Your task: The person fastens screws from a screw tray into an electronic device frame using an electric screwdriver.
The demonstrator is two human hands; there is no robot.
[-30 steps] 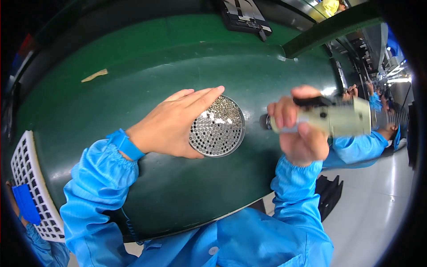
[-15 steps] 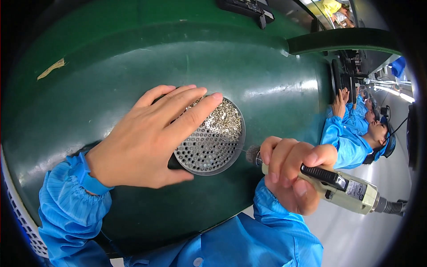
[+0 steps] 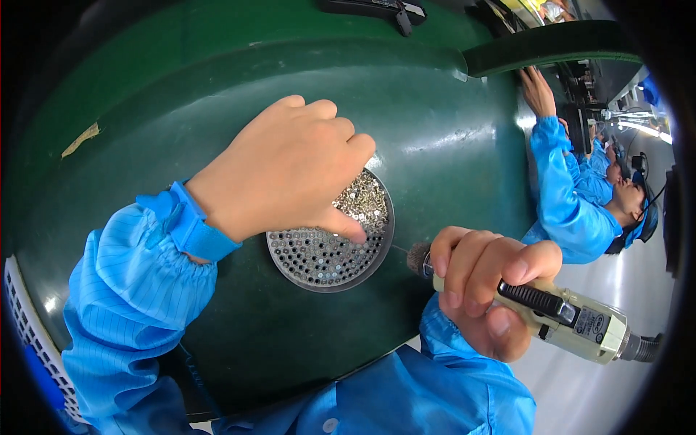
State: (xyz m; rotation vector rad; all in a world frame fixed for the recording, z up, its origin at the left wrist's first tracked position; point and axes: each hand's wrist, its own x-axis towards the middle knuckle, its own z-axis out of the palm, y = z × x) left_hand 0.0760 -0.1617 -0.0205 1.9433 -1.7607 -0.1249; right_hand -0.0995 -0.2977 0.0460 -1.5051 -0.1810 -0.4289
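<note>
Left hand [image 3: 290, 167] bent over a round gray tray [image 3: 304, 268] on a green bench [image 3: 442, 174], a worker grips a pale electric screwdriver [image 3: 580, 326] in the right hand [image 3: 482, 286], its fingers wrapped around the body. With the tray as the dial, the left hand covers it from 9 to 12 o'clock, thumb reaching across to a heap of small screws [image 3: 373, 199] at 2 o'clock; the other fingers are curled, tips out of sight, and whether they pinch anything cannot be told. Rows of holes run from 4 to 9 o'clock. The screwdriver's thin bit [image 3: 400, 249] points toward the rim from 4 o'clock. A tan scrap [image 3: 80, 140] lies at 10; a co-worker's blue sleeve [image 3: 562, 192] shows near 3.
</note>
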